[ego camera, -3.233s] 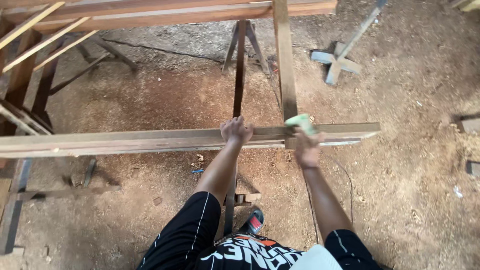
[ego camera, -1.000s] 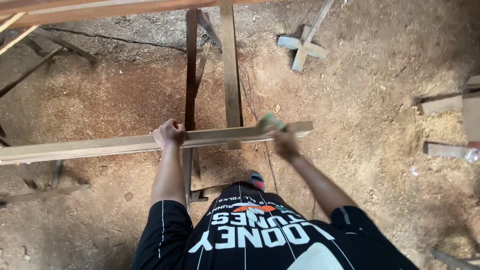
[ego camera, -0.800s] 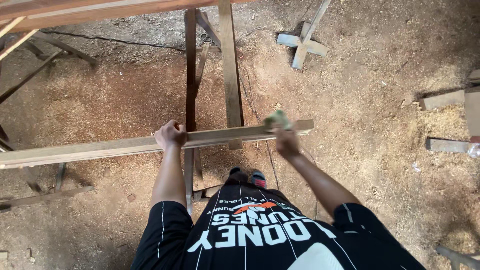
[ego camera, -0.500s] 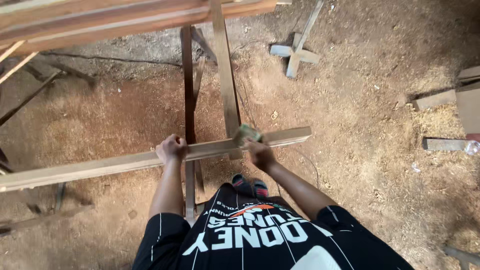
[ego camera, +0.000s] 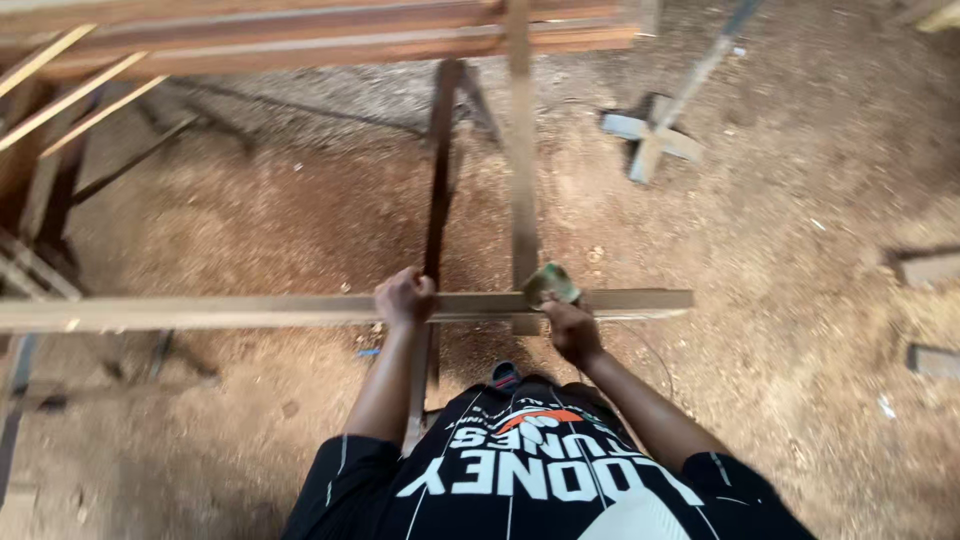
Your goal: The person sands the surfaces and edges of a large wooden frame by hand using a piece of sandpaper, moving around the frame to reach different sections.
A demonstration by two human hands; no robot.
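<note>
A long wooden plank (ego camera: 250, 311) lies crosswise in front of me, resting on a wooden trestle (ego camera: 523, 180). My left hand (ego camera: 405, 297) grips the plank's near edge around its middle. My right hand (ego camera: 572, 328) holds a small green sanding pad (ego camera: 550, 284) pressed on the plank's top face, near its right end. Both arms reach forward over my black printed shirt.
Sawdust-covered dirt floor all around. More long planks (ego camera: 330, 35) lie across the top of the view. A cross-shaped wooden stand (ego camera: 655, 135) sits on the floor at upper right. Wood offcuts (ego camera: 925, 265) lie at the right edge; slanted timbers (ego camera: 40, 200) at left.
My right hand with the green pad has slid along the plank's right part, leftward then slightly back. My left hand has kept its grip. The camera view has swung upward.
</note>
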